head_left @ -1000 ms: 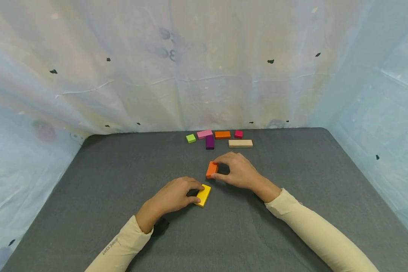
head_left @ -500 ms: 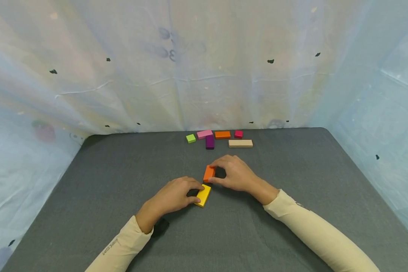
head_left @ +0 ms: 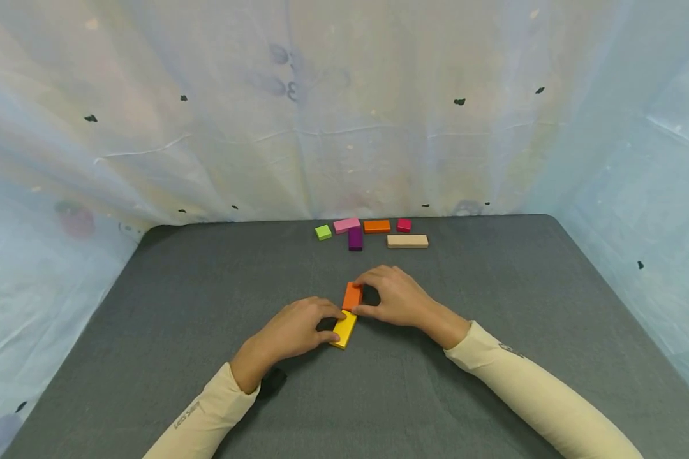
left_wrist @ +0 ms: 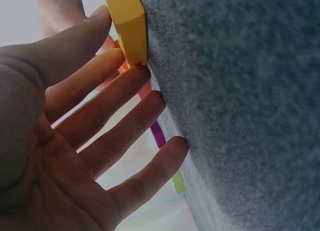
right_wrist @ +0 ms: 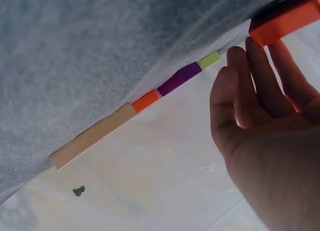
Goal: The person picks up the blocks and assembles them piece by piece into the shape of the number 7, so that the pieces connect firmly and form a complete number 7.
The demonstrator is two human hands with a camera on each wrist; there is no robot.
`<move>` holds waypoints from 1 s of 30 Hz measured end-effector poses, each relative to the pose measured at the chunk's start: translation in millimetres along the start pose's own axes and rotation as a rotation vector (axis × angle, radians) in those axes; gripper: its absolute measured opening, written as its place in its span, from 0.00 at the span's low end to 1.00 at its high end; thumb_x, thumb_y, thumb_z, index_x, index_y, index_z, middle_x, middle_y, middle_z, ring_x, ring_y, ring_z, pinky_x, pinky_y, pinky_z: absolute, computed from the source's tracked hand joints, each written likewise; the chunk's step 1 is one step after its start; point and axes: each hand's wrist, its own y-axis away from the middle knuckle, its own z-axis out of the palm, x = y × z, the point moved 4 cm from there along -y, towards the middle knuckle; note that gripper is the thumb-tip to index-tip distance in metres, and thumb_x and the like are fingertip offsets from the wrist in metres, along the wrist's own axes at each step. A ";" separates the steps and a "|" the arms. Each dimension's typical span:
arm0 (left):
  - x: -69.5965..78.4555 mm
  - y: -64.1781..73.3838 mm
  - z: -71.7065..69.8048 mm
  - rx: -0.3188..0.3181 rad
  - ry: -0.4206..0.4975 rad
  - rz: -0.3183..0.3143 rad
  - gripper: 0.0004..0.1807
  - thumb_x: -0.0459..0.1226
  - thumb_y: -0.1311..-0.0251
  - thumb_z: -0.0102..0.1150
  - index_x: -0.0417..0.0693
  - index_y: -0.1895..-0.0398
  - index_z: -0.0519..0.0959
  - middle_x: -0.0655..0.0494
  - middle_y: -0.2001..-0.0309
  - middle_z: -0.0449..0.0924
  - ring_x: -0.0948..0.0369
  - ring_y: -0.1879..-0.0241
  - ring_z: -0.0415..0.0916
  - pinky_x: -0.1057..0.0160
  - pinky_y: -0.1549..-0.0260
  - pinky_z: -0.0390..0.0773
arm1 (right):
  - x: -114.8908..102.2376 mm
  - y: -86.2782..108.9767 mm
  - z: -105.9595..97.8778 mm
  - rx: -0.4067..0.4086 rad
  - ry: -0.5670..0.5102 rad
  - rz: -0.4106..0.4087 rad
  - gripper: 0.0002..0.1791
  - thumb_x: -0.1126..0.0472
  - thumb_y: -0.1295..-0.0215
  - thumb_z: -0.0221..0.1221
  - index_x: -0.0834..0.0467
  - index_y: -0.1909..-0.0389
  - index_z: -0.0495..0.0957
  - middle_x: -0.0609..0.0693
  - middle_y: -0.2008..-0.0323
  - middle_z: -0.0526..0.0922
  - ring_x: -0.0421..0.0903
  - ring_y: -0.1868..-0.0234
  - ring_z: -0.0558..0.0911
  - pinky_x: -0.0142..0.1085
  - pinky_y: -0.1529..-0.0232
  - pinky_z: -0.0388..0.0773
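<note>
My left hand (head_left: pixel 297 326) pinches a flat yellow block (head_left: pixel 346 329) between thumb and fingers on the dark cloth. The left wrist view shows the yellow block (left_wrist: pixel 127 28) at the thumb and fingertips, the other fingers stretched toward the cloth. My right hand (head_left: pixel 397 296) pinches a flat orange block (head_left: pixel 352 296) by its right side. That orange block lies end to end with the yellow one; in the head view their ends appear to touch. Up close in the right wrist view, the orange block (right_wrist: pixel 285 22) sits at my fingertips.
Toward the back edge of the grey table (head_left: pixel 207 274) lie a lime block (head_left: pixel 323 233), a pink block (head_left: pixel 346 225), a purple block (head_left: pixel 355 240), another orange block (head_left: pixel 377 227), a red block (head_left: pixel 404 225) and a long beige block (head_left: pixel 407 241). Pale sheeting (head_left: pixel 356 115) hangs behind.
My right hand has brought the orange block nearer and slightly left, closing the gap to the yellow block. The left hand and yellow block have stayed in place.
</note>
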 end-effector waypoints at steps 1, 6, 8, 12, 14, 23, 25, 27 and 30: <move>0.2 0.2 -0.1 0.004 0.000 0.003 0.22 0.46 0.43 0.71 0.53 0.44 0.84 0.58 0.43 0.82 0.55 0.41 0.77 0.48 0.40 0.76 | 0.4 0.3 0.5 -0.003 0.003 0.002 0.28 0.37 0.40 0.65 0.50 0.44 0.82 0.47 0.45 0.84 0.49 0.41 0.79 0.51 0.38 0.74; 1.0 0.6 -0.4 0.009 0.009 0.003 0.22 0.46 0.43 0.71 0.52 0.45 0.84 0.57 0.43 0.82 0.54 0.40 0.77 0.47 0.40 0.75 | 2.3 0.3 2.1 -0.026 0.009 0.017 0.28 0.36 0.40 0.65 0.50 0.45 0.82 0.47 0.45 0.84 0.49 0.41 0.79 0.51 0.38 0.74; 1.3 0.7 -0.7 0.008 0.013 0.001 0.22 0.46 0.43 0.71 0.52 0.45 0.84 0.57 0.43 0.82 0.54 0.40 0.77 0.47 0.39 0.75 | 3.0 0.1 2.4 -0.033 0.006 0.023 0.29 0.36 0.40 0.65 0.50 0.45 0.82 0.47 0.45 0.84 0.49 0.41 0.79 0.51 0.38 0.74; 1.6 1.1 -1.2 0.011 0.013 0.000 0.22 0.46 0.43 0.71 0.53 0.45 0.84 0.57 0.43 0.82 0.54 0.40 0.77 0.47 0.40 0.75 | 3.7 0.2 3.2 -0.043 -0.001 0.029 0.28 0.36 0.40 0.65 0.49 0.44 0.81 0.48 0.44 0.83 0.49 0.41 0.79 0.51 0.38 0.74; 1.4 0.8 -1.3 0.015 0.011 0.000 0.21 0.46 0.42 0.70 0.53 0.45 0.84 0.56 0.44 0.82 0.54 0.41 0.77 0.47 0.40 0.76 | 3.6 0.2 3.4 -0.048 -0.003 0.027 0.29 0.37 0.40 0.65 0.48 0.43 0.81 0.48 0.43 0.82 0.48 0.42 0.79 0.51 0.39 0.74; -0.3 -2.0 -0.1 0.027 0.039 -0.016 0.25 0.48 0.39 0.67 0.55 0.38 0.79 0.58 0.43 0.82 0.55 0.42 0.78 0.47 0.42 0.76 | 3.4 0.8 3.3 -0.065 -0.012 0.018 0.28 0.38 0.38 0.65 0.48 0.41 0.79 0.47 0.44 0.82 0.47 0.43 0.79 0.52 0.40 0.74; -0.6 -2.5 0.4 0.027 0.027 -0.011 0.25 0.48 0.38 0.66 0.55 0.38 0.79 0.58 0.43 0.82 0.55 0.42 0.78 0.47 0.42 0.76 | 3.9 0.7 3.4 -0.068 -0.015 0.019 0.28 0.38 0.38 0.65 0.48 0.41 0.80 0.47 0.45 0.82 0.47 0.43 0.79 0.52 0.40 0.74; -0.9 -2.7 1.0 0.024 0.010 -0.004 0.25 0.47 0.38 0.66 0.55 0.38 0.79 0.57 0.43 0.82 0.55 0.43 0.78 0.47 0.43 0.77 | 4.5 0.8 3.7 -0.075 -0.017 0.024 0.28 0.38 0.39 0.65 0.47 0.41 0.79 0.47 0.44 0.81 0.47 0.42 0.79 0.53 0.39 0.73; -1.7 -2.9 2.2 0.017 -0.012 0.001 0.24 0.47 0.37 0.66 0.56 0.38 0.80 0.57 0.44 0.82 0.55 0.43 0.78 0.47 0.44 0.77 | 5.5 1.1 4.4 -0.091 -0.019 0.033 0.29 0.38 0.39 0.65 0.47 0.40 0.79 0.47 0.42 0.80 0.48 0.40 0.77 0.55 0.36 0.71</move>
